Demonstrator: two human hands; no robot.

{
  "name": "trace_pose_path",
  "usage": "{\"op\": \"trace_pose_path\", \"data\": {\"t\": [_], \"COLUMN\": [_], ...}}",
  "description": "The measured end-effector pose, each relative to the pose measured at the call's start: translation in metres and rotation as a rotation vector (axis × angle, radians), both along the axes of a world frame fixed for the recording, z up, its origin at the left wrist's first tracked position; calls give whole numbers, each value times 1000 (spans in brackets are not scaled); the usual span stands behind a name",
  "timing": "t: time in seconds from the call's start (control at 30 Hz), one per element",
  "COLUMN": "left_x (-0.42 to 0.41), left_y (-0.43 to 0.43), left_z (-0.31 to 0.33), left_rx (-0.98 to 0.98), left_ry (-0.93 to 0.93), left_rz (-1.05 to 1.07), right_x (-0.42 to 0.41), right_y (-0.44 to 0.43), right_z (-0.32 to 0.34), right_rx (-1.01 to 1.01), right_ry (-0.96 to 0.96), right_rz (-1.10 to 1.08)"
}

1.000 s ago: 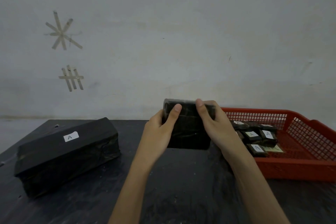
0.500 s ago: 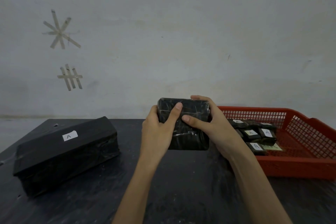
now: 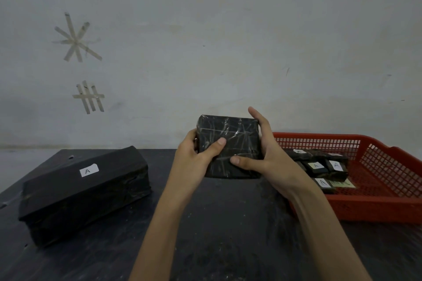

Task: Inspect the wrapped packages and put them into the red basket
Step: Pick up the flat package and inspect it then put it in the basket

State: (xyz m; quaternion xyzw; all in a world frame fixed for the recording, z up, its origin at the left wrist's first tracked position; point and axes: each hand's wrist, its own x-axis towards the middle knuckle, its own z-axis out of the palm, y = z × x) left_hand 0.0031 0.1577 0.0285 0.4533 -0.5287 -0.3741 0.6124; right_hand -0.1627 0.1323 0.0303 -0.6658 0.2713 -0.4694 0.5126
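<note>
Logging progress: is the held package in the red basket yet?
Out: left hand and right hand hold the package up, beside the red basket.

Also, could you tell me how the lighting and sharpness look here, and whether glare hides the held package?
Head view: dim, flat light; film on the held package shows streaky glare, yet its outline stays clear; the large package nearly blends into the dark table; labels in the red basket look soft.
</note>
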Motion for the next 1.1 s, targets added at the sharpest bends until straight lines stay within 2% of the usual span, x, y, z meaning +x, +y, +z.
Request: {"op": "trace_pose_path", "data": {"t": [0.17, 0.37, 0.5, 0.6, 0.77, 0.83, 1.1], "left_x": [-2, 4, 10, 13, 5, 1, 0], "left_y": [-2, -1, -3, -2, 5, 6, 2], "left_z": [-3, 1, 3, 1, 5, 5, 0], "left_rx": [21, 102, 210, 241, 177, 143, 74], "left_ry": [53, 145, 119, 77, 4, -41, -27], "left_rz": [18, 59, -50, -141, -181, -168, -76], "right_x": [1, -8, -2, -1, 3, 4, 6], "right_y": [0, 1, -1, -7, -15, -14, -16], "right_z": [0, 0, -2, -6, -12, -12, -14], "right_rx": [-9, -41, -31, 51, 156, 155, 145], "right_ry": [-38, 149, 81, -3, -120, -108, -118], "right_rz": [-43, 125, 3, -61, -148, -151, -117]}}
